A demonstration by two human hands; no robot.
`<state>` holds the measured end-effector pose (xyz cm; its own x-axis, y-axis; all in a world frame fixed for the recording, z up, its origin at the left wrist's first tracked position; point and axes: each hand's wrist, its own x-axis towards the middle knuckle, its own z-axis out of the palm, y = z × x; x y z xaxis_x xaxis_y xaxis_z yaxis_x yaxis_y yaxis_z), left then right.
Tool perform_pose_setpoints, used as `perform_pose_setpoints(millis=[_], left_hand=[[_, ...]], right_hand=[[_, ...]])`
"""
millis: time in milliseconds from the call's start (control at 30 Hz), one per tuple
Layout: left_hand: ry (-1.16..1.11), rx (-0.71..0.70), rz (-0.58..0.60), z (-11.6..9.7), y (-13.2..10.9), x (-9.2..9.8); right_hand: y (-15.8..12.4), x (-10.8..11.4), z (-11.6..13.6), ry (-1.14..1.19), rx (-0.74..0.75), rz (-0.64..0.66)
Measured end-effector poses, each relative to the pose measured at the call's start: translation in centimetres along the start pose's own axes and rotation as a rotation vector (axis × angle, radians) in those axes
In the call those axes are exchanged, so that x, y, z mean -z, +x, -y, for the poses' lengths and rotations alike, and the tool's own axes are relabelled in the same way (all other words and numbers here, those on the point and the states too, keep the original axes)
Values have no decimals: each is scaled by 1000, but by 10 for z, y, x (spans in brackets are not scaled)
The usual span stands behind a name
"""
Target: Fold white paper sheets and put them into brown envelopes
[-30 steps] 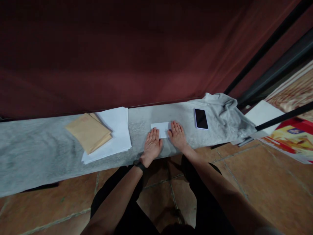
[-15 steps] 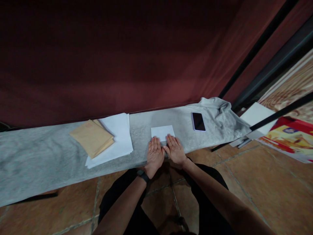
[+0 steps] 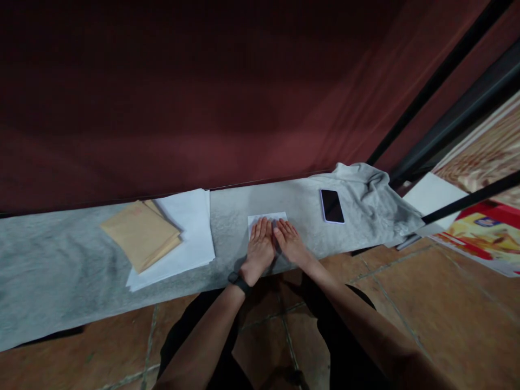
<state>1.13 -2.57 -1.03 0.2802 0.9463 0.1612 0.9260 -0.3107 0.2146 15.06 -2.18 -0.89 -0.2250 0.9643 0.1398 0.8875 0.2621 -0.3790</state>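
Observation:
A small white rectangle of paper (image 3: 254,219), perhaps folded, lies on the grey cloth in front of me, its near part covered by my hands. My left hand (image 3: 261,245) rests flat on it, fingers stretched away from me, with a black watch on the wrist. Beside it, my right hand (image 3: 291,242) also lies flat with fingers extended over the paper's right part. The two thumbs are close together. Neither hand grips anything.
Left of my hands, brown paper envelopes (image 3: 140,233) lie on white sheets (image 3: 190,238). A phone (image 3: 332,206) lies to the right. The narrow table's grey cloth (image 3: 227,216) bunches at its right end. A colourful box (image 3: 487,230) sits beyond a dark metal bar.
Both hands have slid forward over the white paper and now cover more of it. The view has shifted slightly; the envelopes, sheets and phone stay in place on the cloth.

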Motion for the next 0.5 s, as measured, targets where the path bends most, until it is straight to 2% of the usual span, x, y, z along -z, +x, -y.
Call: perform_pose_setpoints(millis=[67,167,400,500], left_hand=[[0,-33,59,-1,8,-2],[10,-11,102,-2,15,-6],[38,106,32,4,21,-16],[66,161,41,7,23,-14]], right_hand=[[12,-4,4,11,65,36],[21,-11,3,-13,106,38],[26,-22,-14,-108,78,-25],[29,-25,-17,-139,79,-70]])
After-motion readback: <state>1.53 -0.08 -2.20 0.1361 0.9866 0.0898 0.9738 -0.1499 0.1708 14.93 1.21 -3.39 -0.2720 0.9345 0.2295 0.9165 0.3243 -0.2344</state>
